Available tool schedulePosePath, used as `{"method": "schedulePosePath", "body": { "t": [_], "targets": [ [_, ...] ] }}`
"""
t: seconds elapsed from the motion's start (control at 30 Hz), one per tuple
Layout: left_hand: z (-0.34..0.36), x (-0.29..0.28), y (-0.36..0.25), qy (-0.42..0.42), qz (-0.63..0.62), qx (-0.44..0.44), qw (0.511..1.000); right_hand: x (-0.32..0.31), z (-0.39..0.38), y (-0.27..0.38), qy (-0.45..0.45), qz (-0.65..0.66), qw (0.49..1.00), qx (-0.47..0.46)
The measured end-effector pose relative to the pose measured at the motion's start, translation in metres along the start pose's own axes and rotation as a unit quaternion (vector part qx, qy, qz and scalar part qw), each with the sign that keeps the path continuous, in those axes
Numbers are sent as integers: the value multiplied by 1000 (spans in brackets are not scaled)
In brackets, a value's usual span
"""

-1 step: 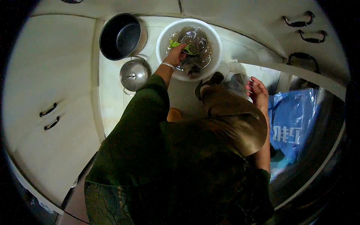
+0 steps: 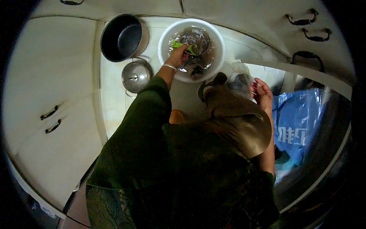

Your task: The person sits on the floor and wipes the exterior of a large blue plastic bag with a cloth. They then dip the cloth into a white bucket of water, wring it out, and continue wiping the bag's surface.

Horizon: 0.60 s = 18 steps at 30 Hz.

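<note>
While the left hand (image 2: 177, 58) is gripping a light-green implement (image 2: 177, 44) inside a white basin (image 2: 220, 45), the implement's visible length is slanting from the upper left down toward the right, one end pointing at the basin's left wall and the other running toward the dark round piece (image 2: 195, 37) in the water. The implement is lying across the left fingertips, just beyond them and well apart from the right hand (image 2: 261, 92). That right hand is hovering near a pale plastic bag (image 2: 240, 81), its fingers loosely curled, apparently grasping nothing. The left fingers are partly covering the implement, so whether it is joining the round piece is impossible to tell. Glare and ripples are blurring the dark lump (image 2: 197, 70) nearer the wrist, and the raised knee (image 2: 248, 133) is hiding part of the right forearm.
</note>
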<state>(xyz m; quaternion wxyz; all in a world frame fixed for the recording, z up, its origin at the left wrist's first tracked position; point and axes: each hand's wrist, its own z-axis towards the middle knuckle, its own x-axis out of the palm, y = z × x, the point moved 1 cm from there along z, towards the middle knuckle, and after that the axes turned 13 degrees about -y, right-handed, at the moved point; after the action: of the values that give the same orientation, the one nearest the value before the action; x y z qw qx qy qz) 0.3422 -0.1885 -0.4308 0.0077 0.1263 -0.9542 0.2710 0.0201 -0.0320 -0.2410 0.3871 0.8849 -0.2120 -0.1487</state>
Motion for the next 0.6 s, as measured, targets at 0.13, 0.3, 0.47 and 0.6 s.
{"method": "schedulePosePath", "body": {
  "t": [0.13,0.3,0.47,0.6],
  "targets": [
    [-7,7,1,-28,6,108,994,-15,-4,-9,-3,0,1000,-13],
    [-19,-2,-4,-155,109,335,923,-32,-9,-28,-35,14,999,-34],
    [-74,-2,-25,-256,253,511,781,-49,-17,-39,-41,16,992,-122],
    [-119,-1,-41,-244,240,566,750,-65,-30,-46,-71,20,986,-148]
  ]
}}
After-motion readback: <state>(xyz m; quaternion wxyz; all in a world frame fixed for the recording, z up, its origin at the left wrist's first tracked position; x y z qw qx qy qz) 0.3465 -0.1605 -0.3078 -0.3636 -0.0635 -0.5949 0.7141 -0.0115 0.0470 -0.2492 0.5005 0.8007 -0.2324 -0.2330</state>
